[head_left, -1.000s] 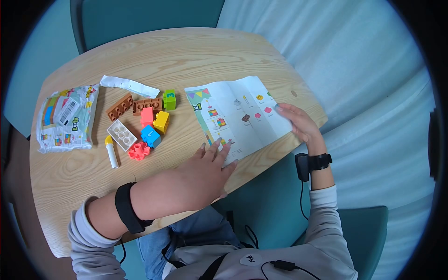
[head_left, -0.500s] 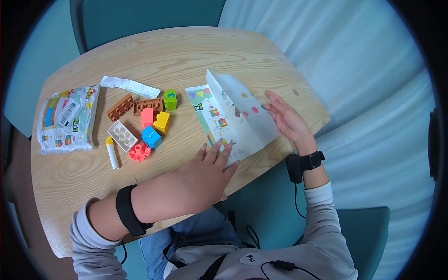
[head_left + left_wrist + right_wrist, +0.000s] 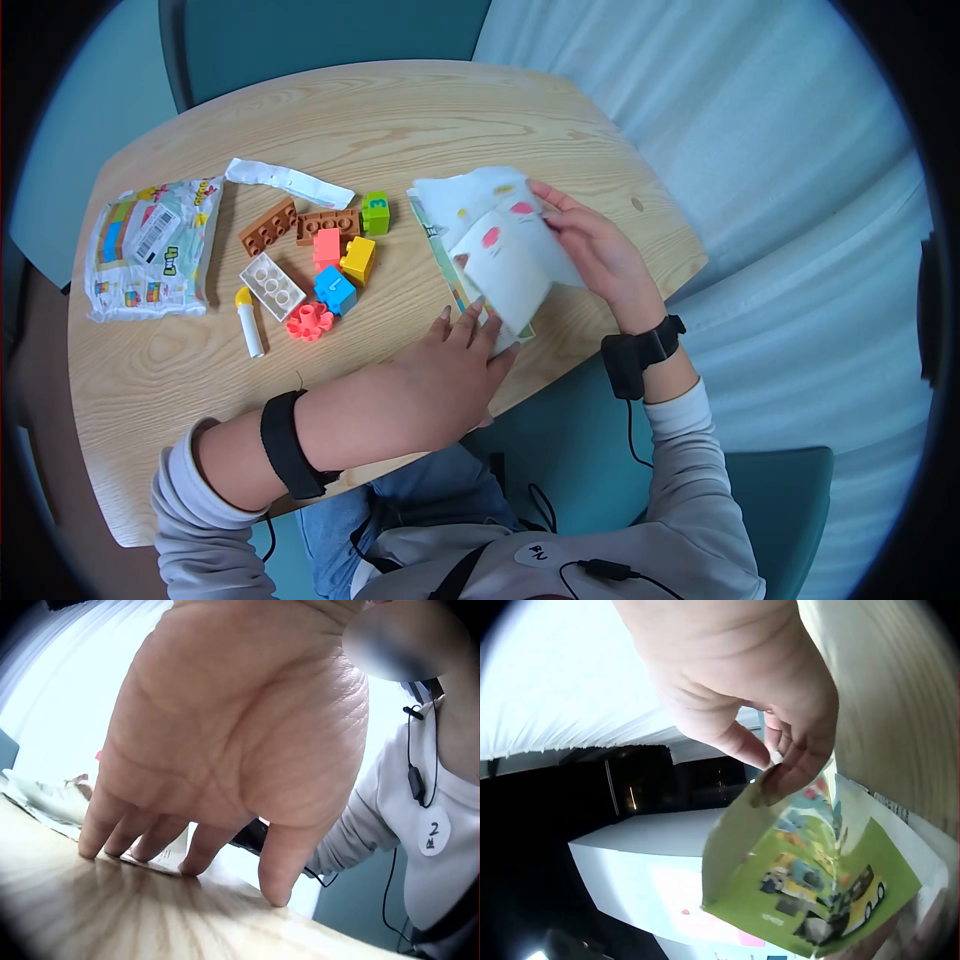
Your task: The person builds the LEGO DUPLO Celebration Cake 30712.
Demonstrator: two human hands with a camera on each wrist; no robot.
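A printed instruction sheet [image 3: 487, 262] is partly folded over near the middle of the table, its right part lifted and curved leftwards. My right hand [image 3: 603, 255] pinches its upper right edge between thumb and fingers. In the right wrist view, the green printed back of the sheet [image 3: 855, 892] hangs below those fingertips. My left hand [image 3: 440, 388] presses the sheet's near edge with spread fingers. Seen from the left wrist, the fingertips [image 3: 279, 894] rest down at the table and paper, under a raised palm.
Left of the sheet lie toy bricks: white [image 3: 273, 285], blue [image 3: 336, 291], yellow [image 3: 359, 260], pink [image 3: 327, 249], green [image 3: 375, 213] and brown [image 3: 268, 228]. Near them are a toy candle [image 3: 250, 325], a coral flower piece [image 3: 309, 321], a torn strip [image 3: 290, 183] and a printed bag [image 3: 150, 250].
The sheet lay spread out; its right part has been lifted and folded leftwards. My right hand moved from the right edge inward, now pinching the paper. The left hand stays on the near edge.
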